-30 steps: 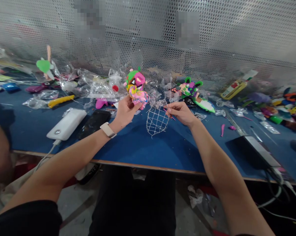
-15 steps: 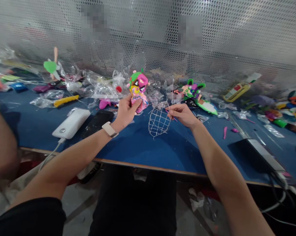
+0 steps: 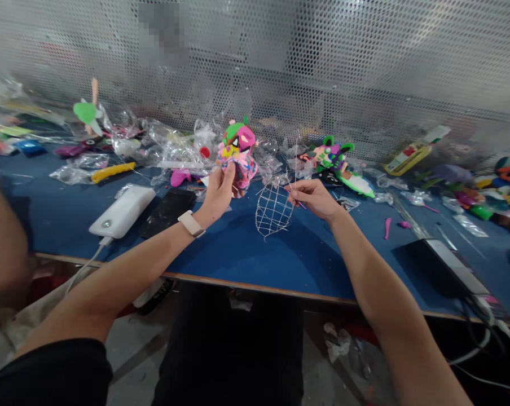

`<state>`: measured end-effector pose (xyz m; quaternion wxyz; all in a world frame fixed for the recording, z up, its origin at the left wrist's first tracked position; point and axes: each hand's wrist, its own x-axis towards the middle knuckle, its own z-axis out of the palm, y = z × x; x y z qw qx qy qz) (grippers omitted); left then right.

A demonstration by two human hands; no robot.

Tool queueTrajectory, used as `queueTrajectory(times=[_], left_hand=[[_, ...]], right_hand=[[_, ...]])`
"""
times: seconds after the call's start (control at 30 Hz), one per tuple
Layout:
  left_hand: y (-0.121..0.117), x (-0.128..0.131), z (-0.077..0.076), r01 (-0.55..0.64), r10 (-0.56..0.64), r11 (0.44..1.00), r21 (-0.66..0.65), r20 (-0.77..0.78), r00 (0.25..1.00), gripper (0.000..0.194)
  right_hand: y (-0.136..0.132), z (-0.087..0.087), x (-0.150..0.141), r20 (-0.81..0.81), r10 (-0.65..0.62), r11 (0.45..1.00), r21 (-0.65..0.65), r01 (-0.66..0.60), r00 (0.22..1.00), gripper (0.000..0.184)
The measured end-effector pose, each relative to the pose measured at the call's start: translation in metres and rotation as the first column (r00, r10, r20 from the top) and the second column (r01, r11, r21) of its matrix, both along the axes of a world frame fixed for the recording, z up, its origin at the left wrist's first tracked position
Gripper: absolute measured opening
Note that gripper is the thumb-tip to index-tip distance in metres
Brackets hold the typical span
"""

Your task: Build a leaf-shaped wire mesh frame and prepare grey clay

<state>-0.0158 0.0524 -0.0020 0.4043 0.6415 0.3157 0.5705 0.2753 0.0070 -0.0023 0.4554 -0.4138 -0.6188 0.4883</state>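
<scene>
My left hand point(image 3: 220, 189), with a pale watch on the wrist, pinches a marbled pink clay piece point(image 3: 247, 168) between thumb and fingers. Right behind that piece stands a colourful clay figure point(image 3: 238, 135) with green, pink and yellow parts, its lower face covered by the piece. A leaf-shaped wire mesh frame point(image 3: 273, 210) hangs from my right hand point(image 3: 312, 197), whose fingers are closed on its edge. A thin purple stick point(image 3: 299, 204) also shows at those fingers; how it is held is partly hidden.
On the blue table point(image 3: 255, 259) lie a white power bank point(image 3: 123, 211), a black phone point(image 3: 168, 213) and a yellow-handled cutter point(image 3: 113, 172). Another clay figure point(image 3: 333, 155) and crumpled plastic bags line the perforated metal wall. Another person's arm point(image 3: 3, 237) is at the left.
My left hand has raised the marbled pink piece slightly, over the figure's lower face, and a brown part shows beneath it. My right hand and the wire frame stay nearly still.
</scene>
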Motion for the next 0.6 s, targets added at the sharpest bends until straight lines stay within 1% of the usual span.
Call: queueTrajectory(times=[0.07, 0.1, 0.2, 0.3, 0.4, 0.53, 0.6], left_hand=[[0.005, 0.002, -0.007, 0.039, -0.039, 0.999, 0.018, 0.018, 0.999, 0.067], [0.007, 0.003, -0.010, 0.047, -0.047, 0.998, 0.043, 0.008, 0.999, 0.070], [0.009, 0.002, -0.014, 0.034, -0.029, 0.994, 0.099, -0.052, 0.998, 0.077], [0.007, -0.001, -0.012, 0.006, 0.004, 0.996, 0.094, -0.107, 0.994, 0.068], [0.005, -0.003, -0.009, -0.028, 0.041, 0.994, 0.101, -0.131, 0.991, 0.060], [0.003, -0.004, -0.005, -0.012, 0.025, 0.995, 0.102, -0.134, 0.991, 0.056], [0.002, -0.005, -0.002, -0.023, 0.040, 0.993, 0.120, -0.143, 0.989, 0.055]], right_hand=[[0.000, 0.000, 0.000, 0.008, -0.004, 1.000, -0.003, 0.004, 1.000, 0.037], [0.000, 0.000, 0.000, 0.011, -0.006, 1.000, -0.002, 0.006, 1.000, 0.038], [0.001, -0.001, 0.001, 0.022, -0.011, 1.000, -0.001, 0.011, 1.000, 0.038], [0.001, -0.002, 0.001, 0.022, -0.012, 1.000, -0.004, 0.012, 1.000, 0.039], [0.001, -0.003, 0.000, 0.017, -0.003, 1.000, -0.007, 0.003, 1.000, 0.039], [0.002, -0.005, 0.001, 0.020, 0.010, 1.000, -0.009, -0.009, 1.000, 0.036], [0.002, -0.005, 0.001, 0.026, 0.008, 1.000, -0.008, -0.008, 1.000, 0.035]])
